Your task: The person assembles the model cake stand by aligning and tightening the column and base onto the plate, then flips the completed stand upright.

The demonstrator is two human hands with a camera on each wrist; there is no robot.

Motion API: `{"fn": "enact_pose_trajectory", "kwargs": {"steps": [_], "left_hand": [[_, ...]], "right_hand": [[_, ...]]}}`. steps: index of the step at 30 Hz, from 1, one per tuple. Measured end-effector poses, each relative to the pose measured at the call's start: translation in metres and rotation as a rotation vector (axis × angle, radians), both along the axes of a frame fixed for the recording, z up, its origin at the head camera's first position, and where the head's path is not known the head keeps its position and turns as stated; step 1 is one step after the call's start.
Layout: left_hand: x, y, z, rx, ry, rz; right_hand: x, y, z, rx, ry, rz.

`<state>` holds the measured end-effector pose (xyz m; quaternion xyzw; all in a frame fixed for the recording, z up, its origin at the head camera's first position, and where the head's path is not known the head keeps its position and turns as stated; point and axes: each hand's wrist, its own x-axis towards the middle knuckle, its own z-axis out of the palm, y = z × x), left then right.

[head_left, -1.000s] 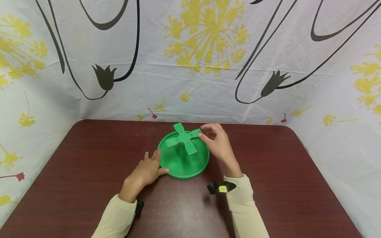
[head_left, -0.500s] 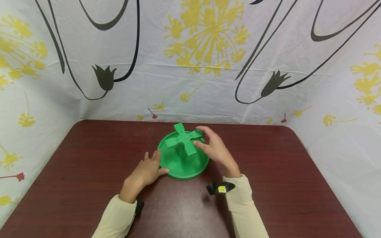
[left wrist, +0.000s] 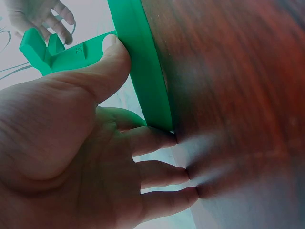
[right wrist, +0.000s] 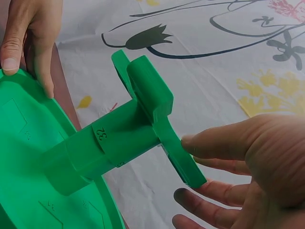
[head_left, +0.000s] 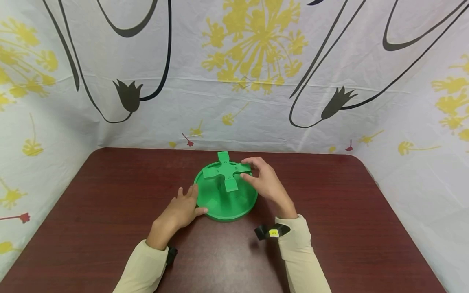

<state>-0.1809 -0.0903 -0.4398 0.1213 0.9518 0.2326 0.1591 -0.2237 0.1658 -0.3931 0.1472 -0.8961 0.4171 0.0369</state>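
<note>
A round green tray (head_left: 223, 208) with a raised rim lies on the table. From it rises a thick green post (right wrist: 102, 143) marked with numbers. A four-armed green cross-shaped handle (head_left: 227, 171) tops the post, small numbers on its arms. My right hand (head_left: 269, 185) pinches the handle's right arm, thumb on the near side and fingers beyond it. At the tray's left edge, my left hand (head_left: 179, 209) holds the rim, its thumb (left wrist: 114, 59) over the edge and its other fingers along the outside, some fingertips touching the tabletop.
The dark reddish-brown table (head_left: 110, 203) carries the tray near its far edge. A white cloth (head_left: 176, 57) with yellow and dark flower prints hangs behind and at both sides. A black wrist camera (head_left: 272, 232) is strapped by the right sleeve.
My right hand has come in from the right and taken hold of one arm of the cross-shaped handle. The handle has turned slightly clockwise. My left hand and the tray stay still.
</note>
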Motion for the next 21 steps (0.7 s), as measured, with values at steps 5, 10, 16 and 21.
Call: {"fn": "enact_pose_trajectory", "kwargs": {"steps": [5, 10, 16, 21], "left_hand": [[0.001, 0.000, 0.000, 0.001, -0.002, 0.005], [0.000, -0.001, -0.001, 0.003, -0.001, 0.003], [0.001, 0.000, -0.001, -0.004, -0.002, 0.003], [0.002, 0.002, 0.000, -0.023, -0.004, 0.009]], "right_hand": [[0.000, 0.000, -0.002, 0.001, 0.016, -0.003], [-0.002, -0.004, -0.007, -0.037, 0.011, -0.012], [-0.005, -0.013, -0.013, -0.026, 0.086, -0.049], [-0.004, -0.017, -0.017, 0.015, 0.141, -0.092]]}}
